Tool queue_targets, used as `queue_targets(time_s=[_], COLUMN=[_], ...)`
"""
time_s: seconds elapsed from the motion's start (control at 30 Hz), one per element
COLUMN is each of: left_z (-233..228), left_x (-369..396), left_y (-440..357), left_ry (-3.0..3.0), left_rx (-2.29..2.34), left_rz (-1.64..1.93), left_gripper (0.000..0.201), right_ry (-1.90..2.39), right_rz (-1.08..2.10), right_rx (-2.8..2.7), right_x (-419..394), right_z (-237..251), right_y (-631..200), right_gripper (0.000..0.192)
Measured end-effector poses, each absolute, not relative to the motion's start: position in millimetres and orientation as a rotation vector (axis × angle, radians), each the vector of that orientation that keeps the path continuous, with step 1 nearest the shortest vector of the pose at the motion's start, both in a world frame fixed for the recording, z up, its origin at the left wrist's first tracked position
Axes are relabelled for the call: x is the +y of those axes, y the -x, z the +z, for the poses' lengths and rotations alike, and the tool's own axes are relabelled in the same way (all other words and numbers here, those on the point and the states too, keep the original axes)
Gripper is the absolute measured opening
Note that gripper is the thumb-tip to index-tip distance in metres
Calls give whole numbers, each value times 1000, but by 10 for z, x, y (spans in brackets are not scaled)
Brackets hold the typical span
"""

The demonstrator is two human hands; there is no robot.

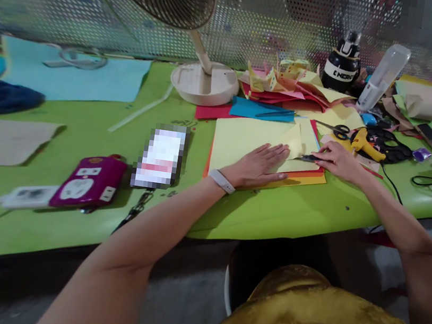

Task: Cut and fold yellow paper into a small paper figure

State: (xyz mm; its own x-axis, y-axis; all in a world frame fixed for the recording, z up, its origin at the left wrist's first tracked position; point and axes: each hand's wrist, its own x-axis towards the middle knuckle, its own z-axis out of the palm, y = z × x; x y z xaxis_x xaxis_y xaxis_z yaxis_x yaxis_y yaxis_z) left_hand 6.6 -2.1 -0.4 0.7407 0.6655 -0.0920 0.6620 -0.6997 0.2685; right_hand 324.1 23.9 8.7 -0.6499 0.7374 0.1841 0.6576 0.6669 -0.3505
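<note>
A stack of coloured paper sheets (244, 134) lies on the table, pale yellow on top with orange and red edges showing below. My left hand (262, 163) is spread flat on the top sheet, fingers stretched to the right and nothing in its grasp. Beside it, a pale yellow flap of paper (295, 139) stands slightly raised. At the stack's right edge my right hand (334, 160) is closed around a slim dark tool with a pointed tip (308, 158), which points left toward my left fingers. Its exact kind is hard to make out.
Behind the stack are a blue sheet (247, 108), heaped paper scraps (286, 86) and a fan (205, 83). Black scissors (341, 131) and a yellow glue gun (367, 144) lie to the right, near bottles. A phone (162, 157) and a purple power strip (90, 182) are on the left.
</note>
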Motion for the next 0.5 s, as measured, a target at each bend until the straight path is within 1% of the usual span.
queue_targets(time_s=[0.3,0.5], left_z=[-19,-12], left_x=[-4,-4], left_y=[-63,-49], left_ry=[-2652,-2620], left_rx=[1022,1022], left_rz=[28,47], left_gripper=[91,89], right_ry=[1111,1206], right_rz=[408,379], right_rx=[-2578,-2580], right_x=[195,143], right_z=[59,116], right_y=[-3172,-3030], right_gripper=[33,33])
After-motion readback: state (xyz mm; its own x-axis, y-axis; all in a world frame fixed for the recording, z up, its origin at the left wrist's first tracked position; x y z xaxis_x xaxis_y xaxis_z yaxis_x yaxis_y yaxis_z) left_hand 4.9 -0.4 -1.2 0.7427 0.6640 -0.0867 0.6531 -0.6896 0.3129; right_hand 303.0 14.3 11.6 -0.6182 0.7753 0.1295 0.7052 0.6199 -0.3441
